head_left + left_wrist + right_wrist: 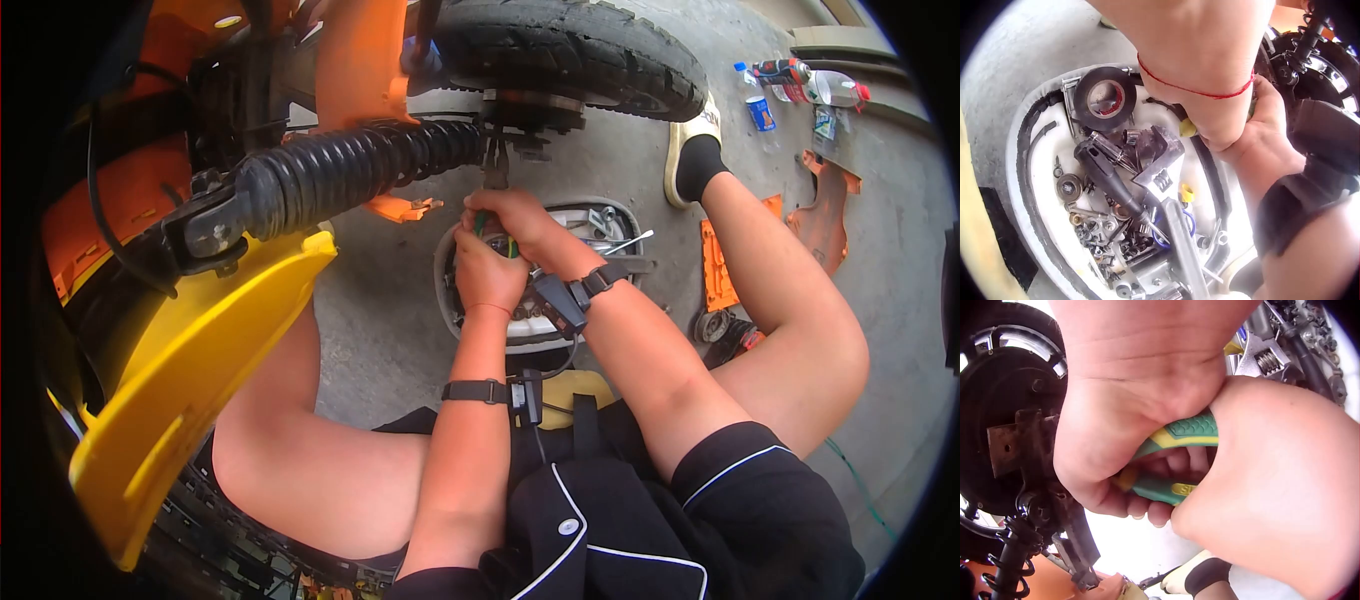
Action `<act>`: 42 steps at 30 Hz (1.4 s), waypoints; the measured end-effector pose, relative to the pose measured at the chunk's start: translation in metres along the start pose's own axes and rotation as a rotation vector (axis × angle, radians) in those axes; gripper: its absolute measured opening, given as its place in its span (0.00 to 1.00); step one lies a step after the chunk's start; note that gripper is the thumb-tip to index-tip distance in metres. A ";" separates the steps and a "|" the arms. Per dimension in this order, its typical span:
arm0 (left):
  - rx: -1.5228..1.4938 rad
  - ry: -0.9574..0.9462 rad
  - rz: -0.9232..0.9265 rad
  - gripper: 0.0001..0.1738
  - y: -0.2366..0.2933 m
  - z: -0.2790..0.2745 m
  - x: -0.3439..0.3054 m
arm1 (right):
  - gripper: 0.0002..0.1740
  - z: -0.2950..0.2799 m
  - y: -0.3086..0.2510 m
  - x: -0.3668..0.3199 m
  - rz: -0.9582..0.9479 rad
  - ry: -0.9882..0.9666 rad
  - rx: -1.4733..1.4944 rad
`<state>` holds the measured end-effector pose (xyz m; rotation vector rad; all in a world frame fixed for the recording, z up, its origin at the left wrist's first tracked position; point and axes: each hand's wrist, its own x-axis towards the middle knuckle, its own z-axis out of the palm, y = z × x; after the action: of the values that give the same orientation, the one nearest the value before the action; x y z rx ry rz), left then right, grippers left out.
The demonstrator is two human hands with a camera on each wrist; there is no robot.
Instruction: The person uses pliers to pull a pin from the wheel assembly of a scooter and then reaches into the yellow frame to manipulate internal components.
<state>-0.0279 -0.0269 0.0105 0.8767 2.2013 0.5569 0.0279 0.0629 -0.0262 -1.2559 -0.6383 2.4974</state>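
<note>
Both hands grip pliers with green and yellow handles (1191, 432), below the wheel hub in the head view. My right hand (522, 222) is wrapped round the handles on the far side; in the right wrist view it (1129, 419) comes from the top. My left hand (490, 276) lies against it, nearer my body, its fingers curled at the handles. The dark metal head of the pliers (497, 168) points up toward the hub bracket (530, 112); its exact contact there cannot be told. In the left wrist view the left hand (1210, 94) hides most of the tool.
Below the hands lies a padded tray (1019, 181) with an adjustable wrench (1175, 219), screwdriver (1107, 175), black tape (1088, 112) and small hardware. A black spring shock (330, 180), tyre (580, 60) and yellow panel (190, 370) surround the left and top. Bottles (760, 110) and orange parts (718, 265) are at right.
</note>
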 end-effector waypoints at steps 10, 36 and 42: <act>-0.335 -0.246 0.032 0.62 -0.024 -0.002 0.014 | 0.13 0.021 -0.004 -0.004 -0.044 0.336 -0.338; -1.597 -1.171 -0.345 0.31 -0.057 -0.014 0.029 | 0.22 0.060 -0.027 -0.024 0.018 0.790 -0.762; -1.690 -0.643 -0.657 0.21 -0.027 -0.005 -0.007 | 0.23 0.065 -0.028 -0.040 0.049 0.828 -0.974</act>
<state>-0.0393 -0.0510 0.0010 -0.5174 0.7254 1.1968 -0.0003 0.0530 0.0497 -2.3854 -1.6132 1.3619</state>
